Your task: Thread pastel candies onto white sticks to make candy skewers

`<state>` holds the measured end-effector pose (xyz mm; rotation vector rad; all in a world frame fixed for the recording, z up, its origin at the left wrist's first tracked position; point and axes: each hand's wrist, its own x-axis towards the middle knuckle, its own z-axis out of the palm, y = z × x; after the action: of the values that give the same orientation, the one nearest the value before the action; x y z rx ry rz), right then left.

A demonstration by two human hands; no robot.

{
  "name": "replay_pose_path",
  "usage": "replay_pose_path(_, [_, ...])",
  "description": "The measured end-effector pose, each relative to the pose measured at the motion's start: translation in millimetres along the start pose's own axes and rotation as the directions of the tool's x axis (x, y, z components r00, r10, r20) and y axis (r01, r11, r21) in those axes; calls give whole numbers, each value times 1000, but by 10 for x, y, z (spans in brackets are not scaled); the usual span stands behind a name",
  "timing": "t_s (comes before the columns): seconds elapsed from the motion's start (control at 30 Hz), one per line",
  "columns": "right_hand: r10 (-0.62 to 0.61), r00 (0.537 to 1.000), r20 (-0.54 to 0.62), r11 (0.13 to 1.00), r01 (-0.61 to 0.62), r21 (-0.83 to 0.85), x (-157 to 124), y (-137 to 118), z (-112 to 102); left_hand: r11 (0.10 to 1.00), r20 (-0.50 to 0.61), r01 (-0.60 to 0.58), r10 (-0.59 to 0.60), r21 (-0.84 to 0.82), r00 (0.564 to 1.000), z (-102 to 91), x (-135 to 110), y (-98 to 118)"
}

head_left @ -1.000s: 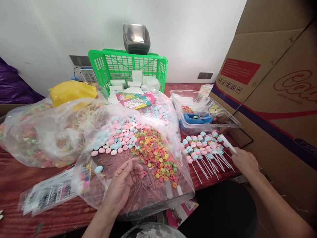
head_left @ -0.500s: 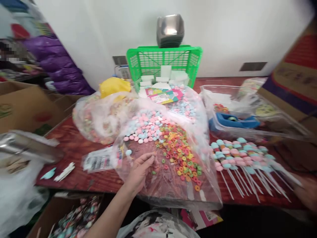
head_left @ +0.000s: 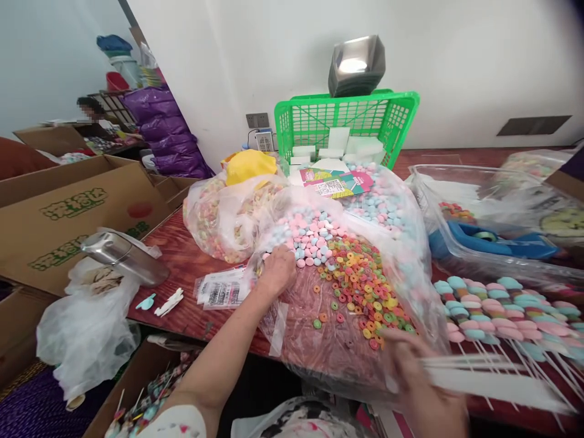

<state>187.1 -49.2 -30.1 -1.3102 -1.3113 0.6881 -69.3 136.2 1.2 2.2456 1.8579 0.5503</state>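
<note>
Bottom right of frame: right hand motion-blurred, fingers curled shut around a bundle of white sticks that points toward the right edge. Just beyond it, lower center, an open clear plastic bag lies spread on the red-brown table, holding a pile of multicoloured ring candies and, behind those, pink and blue tablet candies.

Left hand at frame center, resting at the near-left edge of the tablet pile, fingers curled in and together on the candies; can't tell if anything is pinched between them.

Right side, mid frame: finished candy skewers lie in a row on the table, sticks toward the near edge. Behind them, a clear tray with a blue tape dispenser.

Left of the left hand: printed packet, then a metal scoop on a white bag.

Upper center, against the wall: green basket.

Upper left: another person, seated, far back.
</note>
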Motion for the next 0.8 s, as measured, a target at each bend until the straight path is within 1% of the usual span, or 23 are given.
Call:
replay_pose_path(0.07, [-30, 996, 85, 1000, 29, 7, 83, 38, 423, 999, 15, -13, 13, 33, 1000, 49, 1, -21])
replay_pose_path(0.1, [-70, 989, 128, 997, 71, -3, 114, 58, 582, 999, 18, -24, 23, 42, 1000, 71, -20, -37])
replay_pose_path(0.13, [-112, 977, 183, 993, 116, -12, 134, 80, 695, 998, 18, -38, 37, 46, 999, 89, -50, -54])
replay_pose_path(0.2, [-181, 943, 278, 980, 196, -28, 143, 131, 792, 997, 12, -68, 67, 39, 998, 116, -119, -82])
replay_pose_path(0.27, [-211, 920, 329, 970, 238, -44, 124, 181, 771, 995, 8, -99, 99, 13, 995, 131, -178, -95])
replay_pose_path(0.37, [-225, 912, 342, 965, 258, -54, 89, 214, 682, 990, -3, -127, 127, -54, 992, 149, -209, -89])
replay_pose_path(0.43, [-222, 912, 345, 966, 254, -48, 85, 197, 644, 987, -24, -121, 119, -107, 993, 161, -175, -78])
replay_pose_path(0.53, [-220, 913, 343, 969, 246, -34, 110, 139, 624, 980, -46, -109, 102, -165, 994, 179, -52, -57])
replay_pose_path(0.67, [-275, 895, 352, 958, 285, 26, 135, 99, 632, 981, -22, -131, 129, -145, 991, 199, 111, -25])
replay_pose_path(0.8, [-335, 872, 357, 940, 336, 63, 111, 141, 639, 988, -25, -129, 128, -83, 991, 227, 102, 6])
